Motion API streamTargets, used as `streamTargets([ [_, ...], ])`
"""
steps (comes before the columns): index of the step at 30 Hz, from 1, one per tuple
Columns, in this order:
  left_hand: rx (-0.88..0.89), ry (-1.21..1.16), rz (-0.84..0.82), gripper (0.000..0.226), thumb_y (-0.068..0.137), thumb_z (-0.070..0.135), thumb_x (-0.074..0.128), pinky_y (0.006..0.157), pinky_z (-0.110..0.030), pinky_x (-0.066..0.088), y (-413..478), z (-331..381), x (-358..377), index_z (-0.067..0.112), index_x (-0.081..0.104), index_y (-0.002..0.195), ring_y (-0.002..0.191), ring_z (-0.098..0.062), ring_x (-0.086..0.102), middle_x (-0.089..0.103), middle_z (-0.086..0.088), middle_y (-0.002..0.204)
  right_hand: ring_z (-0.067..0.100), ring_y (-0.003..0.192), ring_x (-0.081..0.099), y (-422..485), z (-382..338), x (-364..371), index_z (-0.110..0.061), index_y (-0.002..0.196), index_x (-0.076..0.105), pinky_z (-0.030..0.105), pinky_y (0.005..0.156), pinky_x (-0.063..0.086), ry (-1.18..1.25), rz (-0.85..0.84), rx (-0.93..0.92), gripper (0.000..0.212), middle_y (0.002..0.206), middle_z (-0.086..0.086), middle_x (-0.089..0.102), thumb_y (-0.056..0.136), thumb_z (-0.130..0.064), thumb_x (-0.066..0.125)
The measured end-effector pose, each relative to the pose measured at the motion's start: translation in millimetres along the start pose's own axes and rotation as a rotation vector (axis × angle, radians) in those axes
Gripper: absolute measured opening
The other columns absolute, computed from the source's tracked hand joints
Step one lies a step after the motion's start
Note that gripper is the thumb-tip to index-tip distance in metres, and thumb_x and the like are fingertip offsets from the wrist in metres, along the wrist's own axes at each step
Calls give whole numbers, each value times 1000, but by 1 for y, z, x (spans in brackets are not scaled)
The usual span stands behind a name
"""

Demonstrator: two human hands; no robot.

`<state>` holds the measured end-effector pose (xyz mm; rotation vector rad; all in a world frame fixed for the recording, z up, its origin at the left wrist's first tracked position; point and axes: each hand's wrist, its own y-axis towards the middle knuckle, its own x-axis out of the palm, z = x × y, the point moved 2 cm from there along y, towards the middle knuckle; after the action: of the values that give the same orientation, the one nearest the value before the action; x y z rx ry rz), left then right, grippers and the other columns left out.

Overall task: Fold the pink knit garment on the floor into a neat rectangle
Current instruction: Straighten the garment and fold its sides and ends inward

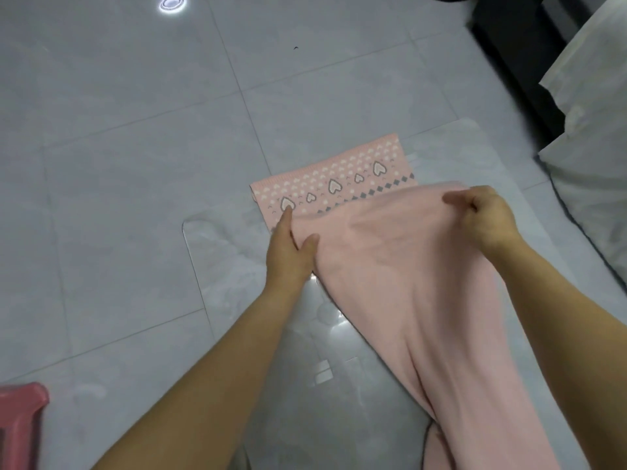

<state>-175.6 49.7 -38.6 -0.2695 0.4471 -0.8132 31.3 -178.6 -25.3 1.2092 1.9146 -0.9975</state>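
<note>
Two hands [383, 228] gripping pink knit garment [400, 286]

Grey tiles [135, 130], pink bin [18, 425] (btm-left)

The knit garment [390, 266] is pale pink — its far band carries white hearts and grey diamonds. The floor [135, 130] is glossy grey tile — a pink object [20, 422] sits at the corner.

You find no readable text, label, brand or number anywhere here. The pink knit garment [339, 179] carries only a woven pattern of hearts and diamonds, without letters. The floor tiles [135, 164] bear no writing or sign.
</note>
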Motion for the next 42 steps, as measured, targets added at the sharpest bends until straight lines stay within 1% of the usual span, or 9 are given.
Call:
streamTargets([
  [4,-150,51,-82,83,75,26,64,107,-43,38,-21,-40,20,20,21,146,126,-21,46,43,-3,143,30,118,52,-7,39,20,-34,135,42,50,99,42,-91,-198,82,51,139,6,45,87,-19,46],
  [12,-378,-47,-5,41,82,6,66,68,-12,44,-103,-82,70,8,43,116,75,-12,55,58,0,88,30,111,56,-82,100,37,-17,129,44,50,96,42,-93,-130,334,60,122,10,56,78,-42,65],
  [15,-325,-1,-98,19,80,8,67,60,-18,41,-110,-81,86,10,50,89,63,-12,47,50,0,72,32,114,53,-101,113,35,-14,126,46,49,98,37,-214,-72,386,62,121,12,56,76,-42,69],
  [21,-214,-36,-81,10,93,15,49,66,-22,40,-128,-67,97,11,43,86,68,-13,46,48,0,75,36,93,58,-122,127,37,-13,95,56,46,88,42,-245,-144,390,26,100,15,62,87,-37,55],
  [25,-226,-143,-24,17,92,7,50,60,-9,41,-135,-60,95,18,37,90,70,-14,49,49,-2,82,35,84,55,-129,123,31,-6,106,46,36,73,39,63,-45,350,21,90,16,59,93,-22,47],
  [28,-262,-316,-18,61,86,3,58,88,-19,50,-143,-64,88,22,24,133,108,-20,59,55,-12,121,29,70,50,-132,119,22,-23,122,39,32,66,37,196,-68,291,34,75,9,54,91,-10,43],
  [30,-214,-227,-73,77,80,13,63,102,-28,43,-151,-71,80,39,22,140,123,-13,50,47,-3,138,28,73,52,-131,118,18,-28,116,45,31,68,38,200,-62,219,40,81,6,56,88,-1,38],
  [34,-88,86,-322,26,84,11,64,85,-15,42,-164,-79,63,33,64,97,94,15,56,65,33,93,23,100,54,-122,112,7,-17,88,60,24,87,34,248,53,200,42,102,1,61,77,12,32],
  [42,168,232,-115,18,86,15,63,78,-3,37,-112,-22,18,32,64,92,90,10,53,61,5,98,18,105,51,-93,80,-8,-18,84,65,22,93,33,299,127,166,44,111,6,60,80,9,32],
])
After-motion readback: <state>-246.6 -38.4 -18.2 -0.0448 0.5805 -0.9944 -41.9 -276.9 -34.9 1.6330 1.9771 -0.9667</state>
